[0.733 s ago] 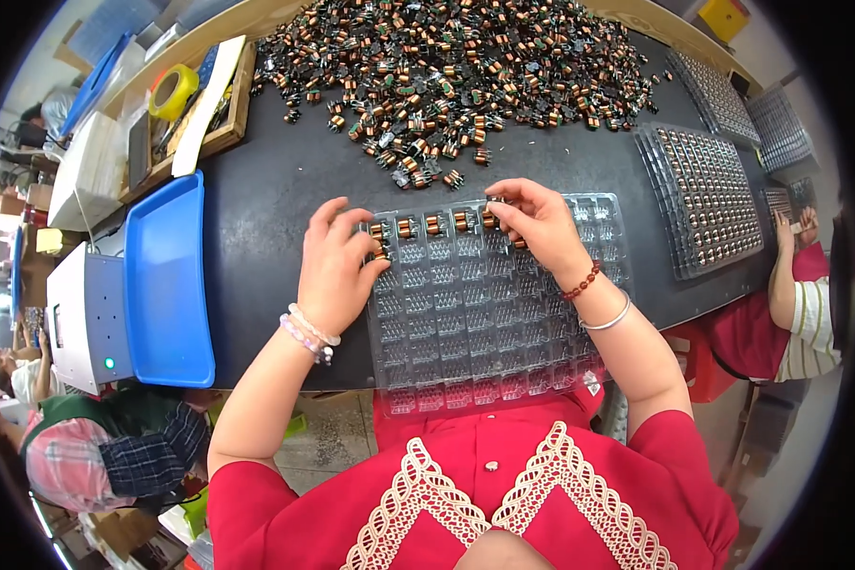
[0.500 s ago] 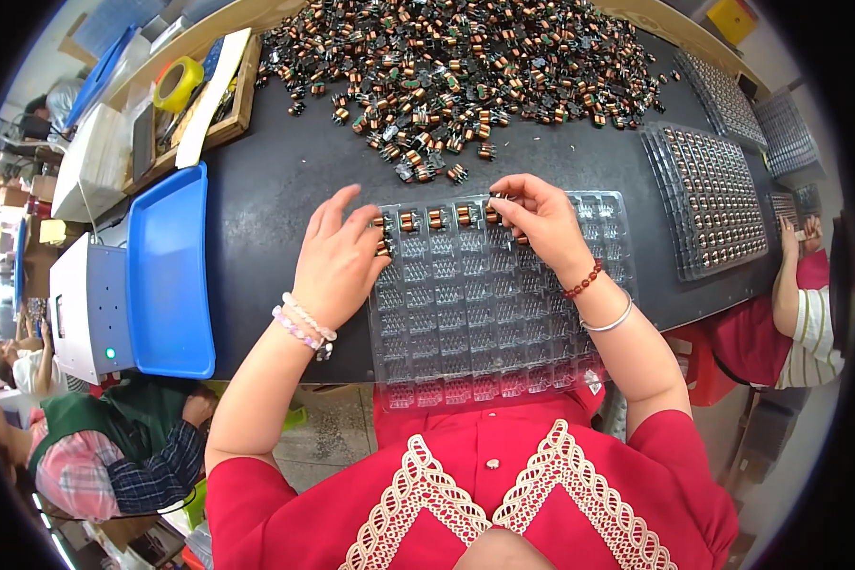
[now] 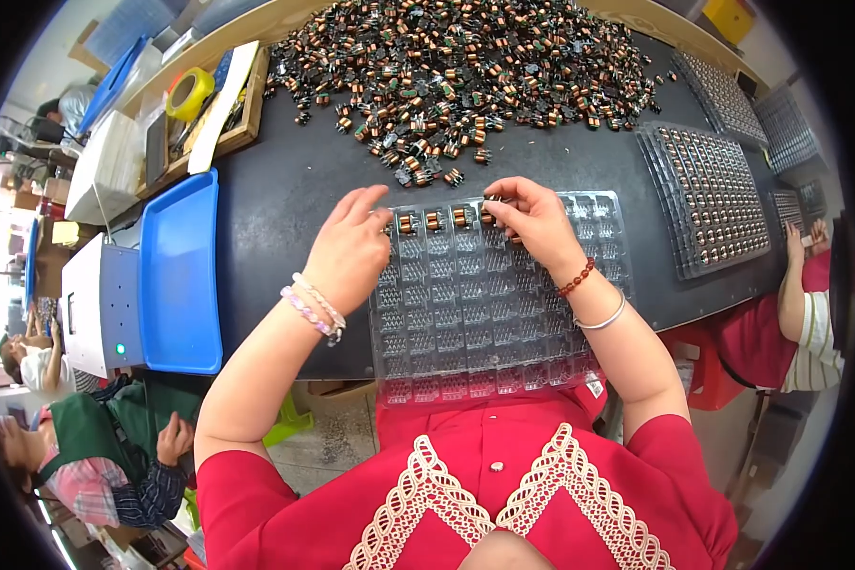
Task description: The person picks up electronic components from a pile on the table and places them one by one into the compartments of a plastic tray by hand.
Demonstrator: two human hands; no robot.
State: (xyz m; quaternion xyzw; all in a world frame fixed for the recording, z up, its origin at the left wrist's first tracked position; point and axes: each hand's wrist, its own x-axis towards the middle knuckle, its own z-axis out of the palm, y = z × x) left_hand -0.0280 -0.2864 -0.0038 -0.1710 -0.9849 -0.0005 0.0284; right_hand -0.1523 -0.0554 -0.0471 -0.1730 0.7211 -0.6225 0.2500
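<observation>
A clear plastic tray (image 3: 446, 323) with rows of small pockets lies in front of me, its near edge overhanging the table. Several small copper-wound coils (image 3: 434, 220) sit along its far row. My right hand (image 3: 540, 226) pinches a copper-wound coil (image 3: 488, 213) between thumb and fingertips over that row. Another coil shows partly beneath the right fingers. My left hand (image 3: 350, 249) is at the tray's far left corner, fingers bent and drawn together. A dark bit shows at its fingertips, but the hand hides most of what is there.
A large heap of loose coils (image 3: 465, 76) covers the back of the dark table (image 3: 285, 218). Filled trays (image 3: 708, 195) are stacked at right. At left are a blue tray (image 3: 180, 275), a white box device (image 3: 100, 304) and yellow tape (image 3: 190, 93). Co-workers sit on both sides.
My left fingers have drawn together from a spread pose and now cover the coils at the corner. My right hand keeps its pinch almost in place. The view has shifted slightly.
</observation>
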